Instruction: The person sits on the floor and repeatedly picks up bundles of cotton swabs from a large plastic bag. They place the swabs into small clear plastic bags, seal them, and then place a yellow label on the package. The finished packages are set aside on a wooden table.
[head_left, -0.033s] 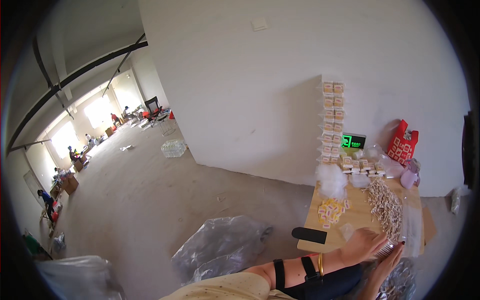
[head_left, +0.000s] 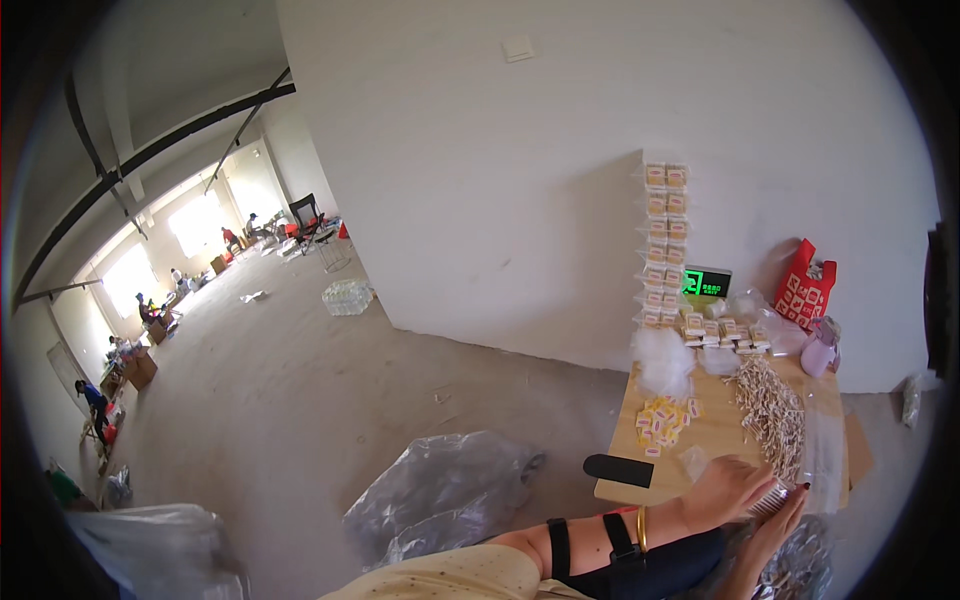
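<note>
Head view, looking down and to the right at a small wooden tabletop (head_left: 715,430) standing against a white wall (head_left: 560,200). At the near edge of the tabletop the person's left hand (head_left: 728,490) lies with its fingers curled over a small bundle of pale thin sticks (head_left: 770,497); the right hand (head_left: 775,530) comes up from below and touches the same bundle from underneath, so the two hands are together, both closed on it. The left forearm wears a gold bangle (head_left: 641,528) and black straps (head_left: 620,537) near the wrist. Just beyond the hands, a loose heap of the same pale sticks (head_left: 770,405) runs along the right half of the tabletop. To the left of that heap lie small yellow and white packets (head_left: 665,418), and a flat black object (head_left: 618,469) rests at the near left corner. A puff of white fluffy material (head_left: 665,362) sits further back. Against the wall stands a tall stack of small boxed packs (head_left: 662,240), with a green lit display (head_left: 706,282) and a red patterned bag (head_left: 805,288) beside it. On the concrete floor (head_left: 300,400) to the left lies a crumpled clear plastic bag (head_left: 440,495). Other people work far off, near bright windows.
</note>
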